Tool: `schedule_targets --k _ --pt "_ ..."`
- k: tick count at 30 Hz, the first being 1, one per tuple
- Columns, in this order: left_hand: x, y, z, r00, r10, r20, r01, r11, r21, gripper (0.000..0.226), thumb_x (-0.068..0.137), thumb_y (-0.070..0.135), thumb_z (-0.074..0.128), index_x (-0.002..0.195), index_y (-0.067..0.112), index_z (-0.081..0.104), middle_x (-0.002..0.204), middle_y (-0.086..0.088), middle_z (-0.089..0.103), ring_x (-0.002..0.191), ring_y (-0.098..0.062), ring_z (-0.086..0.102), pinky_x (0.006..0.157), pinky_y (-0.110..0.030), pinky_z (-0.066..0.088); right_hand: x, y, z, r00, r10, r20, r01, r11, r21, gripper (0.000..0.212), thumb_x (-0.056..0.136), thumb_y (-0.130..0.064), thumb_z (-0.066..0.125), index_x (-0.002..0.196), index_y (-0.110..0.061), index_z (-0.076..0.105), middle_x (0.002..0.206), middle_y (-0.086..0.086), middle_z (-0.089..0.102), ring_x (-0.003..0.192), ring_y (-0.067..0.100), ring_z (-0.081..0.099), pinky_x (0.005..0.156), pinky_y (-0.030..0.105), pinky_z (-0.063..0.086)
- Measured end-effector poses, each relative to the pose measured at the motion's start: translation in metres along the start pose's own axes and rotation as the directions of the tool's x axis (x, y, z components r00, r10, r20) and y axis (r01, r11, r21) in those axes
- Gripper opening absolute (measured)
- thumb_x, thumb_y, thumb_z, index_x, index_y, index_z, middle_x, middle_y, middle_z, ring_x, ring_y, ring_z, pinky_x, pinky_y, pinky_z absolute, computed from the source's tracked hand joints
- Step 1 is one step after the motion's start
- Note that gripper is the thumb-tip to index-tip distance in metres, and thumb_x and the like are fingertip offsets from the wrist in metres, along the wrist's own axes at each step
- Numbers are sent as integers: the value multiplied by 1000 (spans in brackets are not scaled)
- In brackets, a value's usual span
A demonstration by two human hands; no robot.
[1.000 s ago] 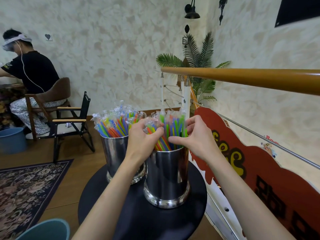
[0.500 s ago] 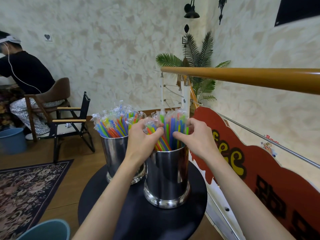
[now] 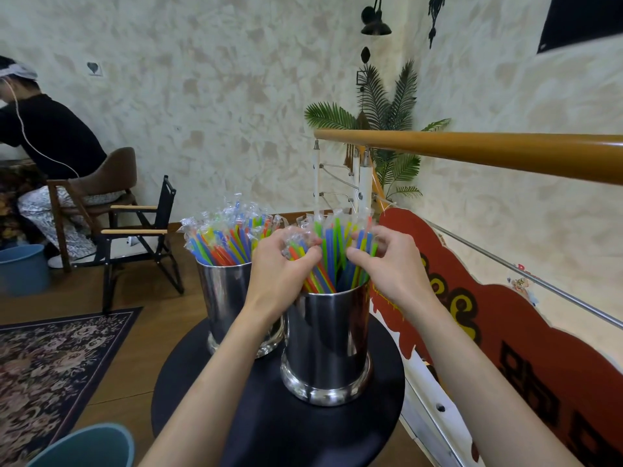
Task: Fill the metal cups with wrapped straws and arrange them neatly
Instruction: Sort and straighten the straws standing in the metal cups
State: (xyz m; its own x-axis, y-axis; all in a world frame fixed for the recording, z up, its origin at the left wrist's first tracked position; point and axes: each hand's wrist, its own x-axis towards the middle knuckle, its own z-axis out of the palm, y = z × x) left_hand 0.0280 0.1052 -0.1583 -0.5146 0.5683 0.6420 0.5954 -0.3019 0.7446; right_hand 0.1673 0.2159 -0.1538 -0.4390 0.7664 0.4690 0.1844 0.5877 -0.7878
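Two steel cups stand on your round black surface [image 3: 269, 429]: the far cup [image 3: 224, 298], full of wrapped straws [image 3: 226, 237], sits left of your left hand [image 3: 279, 267], whose fingers [image 3: 303, 256] curl round straws [image 3: 328, 261] in the near cup [image 3: 325, 345]; your right hand [image 3: 392, 264] pinches that bundle's other side.

Near metal cup [image 3: 325, 335]: polished steel cylinder with flared base, upright at the table's right side. Holds wrapped straws [image 3: 332, 261], green, blue, yellow, orange, in clear sleeves, standing upright and parted in the middle. Far metal cup [image 3: 224, 299]: same type, just behind-left, packed with a second bunch of straws [image 3: 227, 239] fanning leftward.
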Motion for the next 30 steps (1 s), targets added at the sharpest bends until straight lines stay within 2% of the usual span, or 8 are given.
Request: schedule_targets --k 3,6,11,14,17,22,26,30 --pt "-1 2 0 1000 0 8 0 1000 -9 23 86 8 73 81 31 72 88 14 74 91 1 67 77 -9 46 0 0 -1 1000 11 21 -12 996 94 21 88 -23 78 107 -21 69 88 -15 73 80 -13 65 64 3 44" --pt "-1 3 0 1000 -9 9 9 1000 -7 21 87 9 73 84 29 73 93 10 73 92 -1 67 78 -10 47 2 1 0 998 6 62 -15 990 139 11 91 -19 75 101 -20 78 90 -15 75 86 -12 65 67 5 46" --pt "-1 4 0 1000 -8 9 8 1000 11 21 86 8 73 84 28 73 94 9 73 94 0 66 78 -6 45 3 0 -1 993 43 113 -66 976 206 14 94 -12 69 96 -19 81 90 -17 76 82 -18 63 62 -3 41" --pt "0 5 0 1000 -6 13 6 1000 15 20 86 7 73 85 26 73 96 7 73 95 2 65 79 -5 43 4 -1 -1 986 81 143 -107 977 182 17 97 -14 65 93 -24 79 96 -8 77 96 -4 67 73 11 50" --pt "0 4 0 1000 -12 16 11 1000 23 17 86 7 73 86 24 73 98 5 73 97 1 65 81 -5 43 2 -4 -1 977 123 173 -151 976 156 16 100 -21 62 102 -14 77 115 23 68 112 35 61 99 46 48" --pt "0 3 -1 1000 -14 24 14 1000 13 16 87 8 73 87 25 74 99 5 73 97 2 65 80 -5 44 -1 -5 -3 977 117 178 -144 979 145 15 100 -21 62 100 -16 76 108 19 72 106 33 66 98 37 50" --pt "0 2 -1 999 -17 32 17 1000 14 16 87 10 74 87 27 73 97 8 73 97 -3 66 83 -16 51 1 -6 -3 984 77 164 -95 990 105 16 100 -19 62 103 -13 76 102 14 75 100 27 69 85 32 53" --pt "0 2 -1 999 -17 37 17 1000 8 19 88 10 74 86 29 72 97 9 73 97 -2 67 82 -15 52 0 -5 -4 984 54 172 -65 996 59 18 100 -20 62 102 -8 75 98 19 74 93 33 69 88 43 54"
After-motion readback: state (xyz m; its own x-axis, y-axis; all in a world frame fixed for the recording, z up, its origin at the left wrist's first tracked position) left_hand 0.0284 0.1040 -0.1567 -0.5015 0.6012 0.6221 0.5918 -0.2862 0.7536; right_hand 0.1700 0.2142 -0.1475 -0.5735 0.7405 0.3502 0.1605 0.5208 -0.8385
